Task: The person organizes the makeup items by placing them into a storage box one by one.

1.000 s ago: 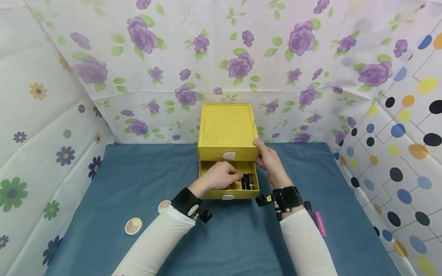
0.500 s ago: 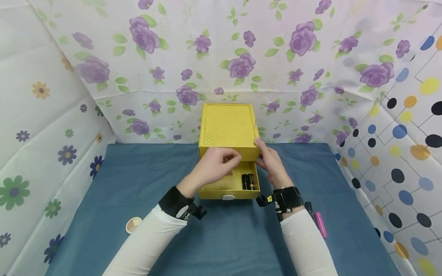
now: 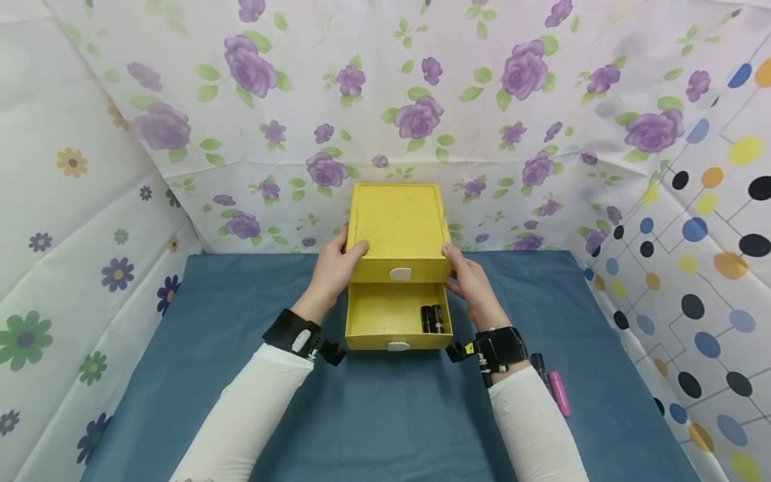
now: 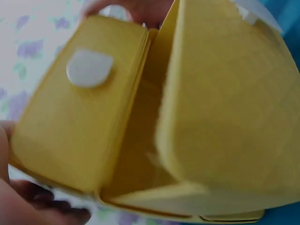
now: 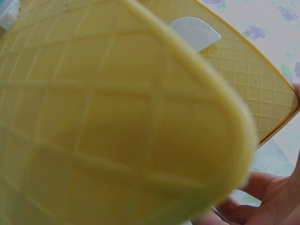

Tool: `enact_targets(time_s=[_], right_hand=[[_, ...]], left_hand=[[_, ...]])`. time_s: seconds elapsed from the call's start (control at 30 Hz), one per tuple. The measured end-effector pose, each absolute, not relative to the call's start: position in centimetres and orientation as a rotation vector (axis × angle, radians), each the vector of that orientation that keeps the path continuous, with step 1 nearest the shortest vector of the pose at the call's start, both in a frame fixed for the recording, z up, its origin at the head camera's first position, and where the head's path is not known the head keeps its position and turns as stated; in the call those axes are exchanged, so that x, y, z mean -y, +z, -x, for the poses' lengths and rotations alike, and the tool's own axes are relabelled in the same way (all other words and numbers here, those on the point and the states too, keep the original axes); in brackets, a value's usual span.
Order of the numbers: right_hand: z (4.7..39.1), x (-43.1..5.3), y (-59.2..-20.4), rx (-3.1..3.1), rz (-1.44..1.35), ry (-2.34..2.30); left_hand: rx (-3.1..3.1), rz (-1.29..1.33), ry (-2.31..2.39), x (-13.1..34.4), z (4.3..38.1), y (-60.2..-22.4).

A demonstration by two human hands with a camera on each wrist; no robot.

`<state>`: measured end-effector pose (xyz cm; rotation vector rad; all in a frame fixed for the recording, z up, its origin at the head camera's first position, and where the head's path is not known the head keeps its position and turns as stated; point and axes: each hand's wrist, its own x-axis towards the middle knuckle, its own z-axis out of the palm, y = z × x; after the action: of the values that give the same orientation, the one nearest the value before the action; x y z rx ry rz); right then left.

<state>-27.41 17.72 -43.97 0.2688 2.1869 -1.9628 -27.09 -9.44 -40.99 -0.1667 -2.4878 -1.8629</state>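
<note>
A two-tier yellow drawer box (image 3: 397, 221) stands against the back cloth. Its lower drawer (image 3: 367, 342) is pulled out, while the upper drawer is closed. Two short black tubes (image 3: 432, 319) that look like lipsticks lie side by side at the drawer's right end. My left hand (image 3: 330, 271) grips the box's left front edge, thumb on top and fingers along the side. On the opposite side my right hand (image 3: 472, 288) holds the right front corner, its thumb at the top edge. White drawer tabs (image 4: 89, 68) show up close in the left wrist view.
Blue cloth (image 3: 385, 422) covers the table. A pink tube (image 3: 559, 393) and a dark tube (image 3: 539, 367) lie beside my right sleeve. Floral cloth (image 3: 271, 134) hangs behind the box, and a dotted cloth (image 3: 693, 268) on the right.
My left hand has come out of the lower drawer, risen over its front, and moved left to grip the box's side. My right hand keeps its hold. The left sleeve now covers the round compacts.
</note>
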Motion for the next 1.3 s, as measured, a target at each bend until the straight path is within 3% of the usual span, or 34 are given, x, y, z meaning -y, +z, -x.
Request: enact_targets(time_s=[0.23,0.97,1.3], right_hand=[[27.3,-17.4,-43.9,-2.214,-0.258,-1.959],[27.3,-17.0,-43.9,-2.207,-0.245,-1.968],[25.9,-19.1,-44.0,-2.202,0.002,-1.861]], left_hand=[[2.280,0.125,-2.214,10.8,27.8,-42.0],[2.164,-0.009,-2.271,10.5,27.6,-41.7],[2.163,-0.046,-2.291,10.4,27.6,-41.5]])
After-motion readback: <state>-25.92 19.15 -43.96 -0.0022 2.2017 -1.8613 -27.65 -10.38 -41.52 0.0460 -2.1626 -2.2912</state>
